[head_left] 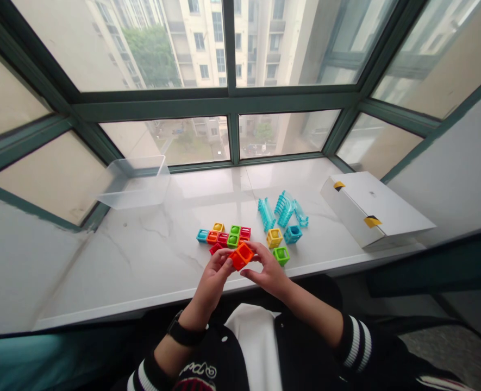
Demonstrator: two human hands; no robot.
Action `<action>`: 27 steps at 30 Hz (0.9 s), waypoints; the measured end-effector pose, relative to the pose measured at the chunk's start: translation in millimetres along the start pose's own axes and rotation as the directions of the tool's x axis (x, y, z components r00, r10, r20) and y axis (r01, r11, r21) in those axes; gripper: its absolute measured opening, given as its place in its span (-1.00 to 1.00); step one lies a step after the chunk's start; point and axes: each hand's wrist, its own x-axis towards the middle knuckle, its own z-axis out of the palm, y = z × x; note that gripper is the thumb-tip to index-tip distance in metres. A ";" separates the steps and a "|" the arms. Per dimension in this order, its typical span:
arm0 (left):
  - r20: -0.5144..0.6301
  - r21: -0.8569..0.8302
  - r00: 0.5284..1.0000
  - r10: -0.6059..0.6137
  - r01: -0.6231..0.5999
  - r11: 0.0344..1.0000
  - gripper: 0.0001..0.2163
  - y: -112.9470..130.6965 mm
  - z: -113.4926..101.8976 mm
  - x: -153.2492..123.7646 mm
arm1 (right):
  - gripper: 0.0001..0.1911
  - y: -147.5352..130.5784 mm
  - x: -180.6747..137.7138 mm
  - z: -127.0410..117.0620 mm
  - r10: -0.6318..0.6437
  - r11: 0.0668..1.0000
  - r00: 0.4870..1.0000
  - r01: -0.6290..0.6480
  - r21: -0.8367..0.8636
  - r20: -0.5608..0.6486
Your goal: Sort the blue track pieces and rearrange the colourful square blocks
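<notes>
Both my hands meet over the front of a white marble sill [150,255]. My left hand [214,274] and my right hand [269,271] are each closed on an orange hollow cube block [241,255] held between them. Just beyond lies a joined cluster of coloured cube blocks [224,236] in blue, orange, yellow, green and red. Loose yellow [274,237], teal [293,234] and green [281,255] cubes sit to the right of my hands. Behind them lie several teal ribbed pieces [283,209].
A clear plastic bin [134,182] stands at the back left of the sill. A white cardboard box [370,209] with yellow-black tape lies at the right. Green-framed windows [232,103] enclose the sill on three sides. A black watch [183,332] is on my left wrist.
</notes>
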 end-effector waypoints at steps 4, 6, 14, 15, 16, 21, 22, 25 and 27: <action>0.003 -0.078 0.999 -0.044 0.044 0.996 -0.63 -0.2 11.2 5.0 | -0.28 -1.4 1.9 -2.9 -0.026 0.999 0.999 0.026 -0.024 -0.036; 0.015 -0.096 0.998 -0.060 0.061 0.993 -0.63 -0.4 15.6 7.0 | -0.29 -1.5 2.4 -5.5 -0.028 0.999 0.998 0.026 -0.033 -0.059; 0.196 0.151 0.980 0.038 -0.068 0.986 -0.53 -2.8 8.7 13.1 | -0.26 -11.4 3.1 -32.5 -0.062 0.980 0.989 0.036 -0.198 -0.131; 0.198 0.246 0.978 0.073 -0.122 0.961 -0.52 -2.8 4.7 14.5 | -0.27 -13.4 2.8 -40.0 -0.074 0.975 0.986 0.040 -0.220 -0.152; 0.186 0.356 0.976 0.108 -0.170 0.919 -0.53 -2.7 -0.2 16.1 | -0.27 -14.9 2.1 -48.7 -0.081 0.971 0.981 0.038 -0.236 -0.177; 0.171 0.783 0.956 0.240 -0.279 0.555 -0.59 -4.8 -35.4 24.5 | -0.32 -5.1 -12.3 -105.4 -0.101 0.960 0.924 -0.008 -0.281 -0.370; 0.188 0.816 0.949 0.254 -0.295 0.497 -0.60 -6.4 -43.6 25.8 | -0.33 0.1 -17.6 -117.1 -0.104 0.953 0.905 -0.027 -0.301 -0.412; 0.200 0.874 0.944 0.263 -0.293 0.387 -0.58 -13.5 -67.3 28.2 | -0.31 18.8 -37.0 -146.0 -0.096 0.925 0.851 -0.114 -0.362 -0.516; 0.192 0.899 0.948 0.254 -0.274 0.342 -0.56 -18.3 -79.8 28.4 | -0.30 32.3 -50.3 -157.9 -0.071 0.897 0.831 -0.189 -0.400 -0.552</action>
